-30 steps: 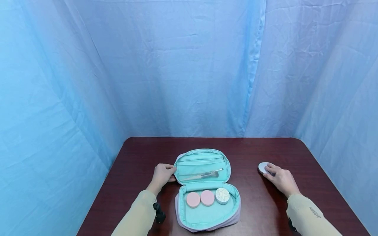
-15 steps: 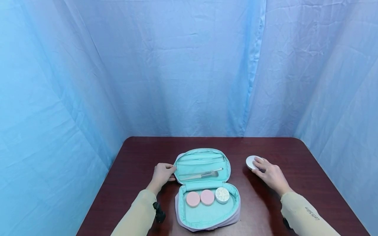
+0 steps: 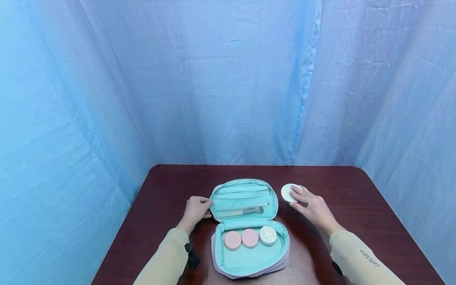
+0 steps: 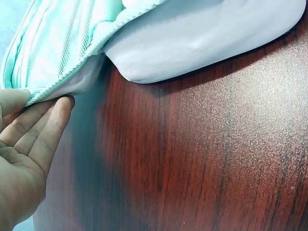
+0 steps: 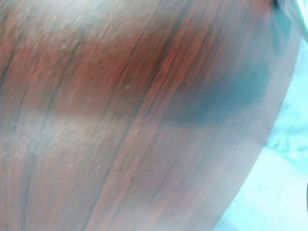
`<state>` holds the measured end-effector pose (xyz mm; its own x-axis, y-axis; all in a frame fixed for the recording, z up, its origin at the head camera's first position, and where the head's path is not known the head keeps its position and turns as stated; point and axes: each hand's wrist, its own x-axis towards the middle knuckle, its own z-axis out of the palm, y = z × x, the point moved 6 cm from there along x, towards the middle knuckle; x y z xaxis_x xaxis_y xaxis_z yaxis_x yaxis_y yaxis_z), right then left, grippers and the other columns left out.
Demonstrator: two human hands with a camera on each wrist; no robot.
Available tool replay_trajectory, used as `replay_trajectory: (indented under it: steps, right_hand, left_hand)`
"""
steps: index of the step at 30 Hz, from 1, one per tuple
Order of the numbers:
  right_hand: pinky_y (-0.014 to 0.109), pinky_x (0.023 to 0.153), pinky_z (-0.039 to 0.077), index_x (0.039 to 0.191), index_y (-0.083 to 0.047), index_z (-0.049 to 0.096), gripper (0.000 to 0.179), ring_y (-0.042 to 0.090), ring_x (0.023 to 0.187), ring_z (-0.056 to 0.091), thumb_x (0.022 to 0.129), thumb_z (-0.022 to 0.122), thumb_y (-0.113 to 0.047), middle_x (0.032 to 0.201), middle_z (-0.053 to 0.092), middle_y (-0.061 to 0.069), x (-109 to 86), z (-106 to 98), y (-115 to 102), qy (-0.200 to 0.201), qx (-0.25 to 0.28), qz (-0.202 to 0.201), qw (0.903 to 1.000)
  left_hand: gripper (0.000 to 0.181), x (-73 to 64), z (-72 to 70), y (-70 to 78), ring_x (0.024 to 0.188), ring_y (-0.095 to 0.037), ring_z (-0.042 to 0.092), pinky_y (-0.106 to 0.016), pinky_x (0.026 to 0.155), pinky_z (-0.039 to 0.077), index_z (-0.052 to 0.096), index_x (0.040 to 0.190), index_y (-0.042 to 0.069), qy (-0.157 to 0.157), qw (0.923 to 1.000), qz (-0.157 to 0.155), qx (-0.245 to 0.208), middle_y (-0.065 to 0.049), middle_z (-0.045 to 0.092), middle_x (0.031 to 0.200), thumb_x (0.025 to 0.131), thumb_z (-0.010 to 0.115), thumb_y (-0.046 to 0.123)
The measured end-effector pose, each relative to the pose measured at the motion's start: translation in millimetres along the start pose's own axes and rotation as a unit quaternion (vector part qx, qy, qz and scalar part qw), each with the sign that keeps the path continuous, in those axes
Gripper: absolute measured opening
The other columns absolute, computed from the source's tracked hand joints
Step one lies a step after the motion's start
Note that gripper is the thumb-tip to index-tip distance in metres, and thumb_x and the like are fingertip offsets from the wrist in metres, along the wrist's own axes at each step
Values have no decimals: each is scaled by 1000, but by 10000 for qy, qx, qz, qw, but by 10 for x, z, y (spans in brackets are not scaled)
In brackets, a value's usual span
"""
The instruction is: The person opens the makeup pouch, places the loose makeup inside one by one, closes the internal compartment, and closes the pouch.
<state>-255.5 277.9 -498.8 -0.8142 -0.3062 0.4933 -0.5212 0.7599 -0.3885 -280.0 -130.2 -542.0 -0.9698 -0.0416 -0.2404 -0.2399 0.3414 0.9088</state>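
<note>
A cosmetic bag [image 3: 218,259], lilac outside and mint inside, lies unzipped with its lid [image 3: 246,196] laid back. At the lid's left edge my left hand [image 3: 194,211] pinches the zipped rim between thumb and fingers; the left wrist view shows this hand [image 4: 24,154] close up. Makeup brushes [image 3: 246,212] sit behind the lid's mesh pocket. In the base are two pink round containers [image 3: 233,241] and a round one with a star pattern [image 3: 268,236]. Right of the lid, my right hand [image 3: 315,208] holds a round white compact [image 3: 287,192] above the table.
The dark red wooden table [image 3: 370,237] has rounded far corners. Blue curtains [image 3: 228,87] hang behind it and along both sides. In the blurred right wrist view are only the tabletop [image 5: 120,144], its edge and blue cloth.
My right hand has carried the white compact leftward and slightly away from me, from the table's right side to beside the lid. The left hand has stayed on the lid's rim.
</note>
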Motion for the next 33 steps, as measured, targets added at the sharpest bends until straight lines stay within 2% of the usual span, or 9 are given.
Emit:
replay_trajectory:
  steps: [2, 5, 8, 10, 11, 18, 23, 30, 33]
  right_hand:
    - [2, 109, 22, 128, -5, 72, 52, 44, 129, 58, 80, 88, -12, 135, 67, 13, 27, 19, -64, -7, 83, -89, 9999]
    - [13, 111, 35, 128, -6, 72, 51, 43, 129, 58, 80, 88, -13, 135, 67, 12, 62, 58, -175, -33, 106, -247, 9996]
    - [35, 105, 50, 128, -7, 73, 52, 42, 129, 58, 79, 88, -13, 136, 66, 11, 91, 110, -309, -70, 104, -448, 9989]
    - [46, 98, 53, 127, -7, 73, 53, 42, 128, 59, 77, 89, -12, 136, 67, 11, 104, 150, -405, -83, 135, -650, 9978]
    - [48, 96, 53, 127, -7, 73, 53, 42, 128, 59, 77, 90, -12, 136, 67, 12, 108, 172, -449, -95, 175, -752, 9970]
    - [45, 97, 55, 127, -7, 73, 53, 43, 129, 58, 77, 90, -13, 137, 66, 10, 92, 326, -720, -308, 337, -1290, 9906]
    - [49, 93, 57, 126, -6, 73, 52, 45, 126, 59, 77, 89, -12, 136, 66, 12, 74, 415, -875, -418, 618, -1635, 9837]
    - [32, 99, 56, 126, -6, 74, 53, 45, 124, 60, 76, 89, -12, 134, 67, 13, -8, 535, -1009, -392, 787, -2179, 9720]
    - [32, 101, 54, 125, -5, 73, 52, 47, 123, 60, 77, 89, -12, 134, 67, 14, -50, 582, -1059, -434, 912, -2313, 9676]
  left_hand:
    - [23, 2, -1, 6, 80, -28, 75, -37, 71, 64, 76, 111, -1, 1, 10000, 22, 10, -15, 72, 100, 99, 63, 15]
    - [23, 4, -5, 12, 82, -30, 74, -38, 72, 65, 77, 109, -1, -1, 10000, 38, 12, -15, 72, 99, 99, 64, 14]
    - [22, 2, -7, 8, 82, -31, 74, -39, 73, 64, 77, 108, -1, 3, 10000, 32, 28, -15, 72, 98, 99, 64, 15]
    - [22, 1, -7, 2, 82, -30, 74, -39, 73, 64, 77, 109, -1, 4, 10000, 22, 30, -15, 72, 99, 99, 64, 15]
    - [23, 0, -6, 0, 82, -30, 74, -39, 73, 64, 77, 110, -1, 1, 10000, 23, 28, -15, 72, 99, 99, 64, 15]
    - [23, -14, 3, 0, 82, -29, 75, -36, 71, 64, 76, 110, -2, -27, 10000, 44, 28, -15, 72, 100, 100, 63, 14]
    - [23, -22, -2, 8, 80, -27, 75, -33, 69, 64, 76, 111, -1, 2, 10000, 2, 25, -14, 72, 100, 100, 63, 15]
    - [23, -27, -1, 17, 80, -27, 75, -34, 69, 64, 76, 111, -2, 17, 10000, 14, 2, -16, 72, 102, 100, 64, 14]
    - [23, -28, -1, 18, 80, -27, 75, -33, 69, 64, 76, 112, -2, 19, 10000, 16, 4, -16, 71, 103, 100, 64, 14]
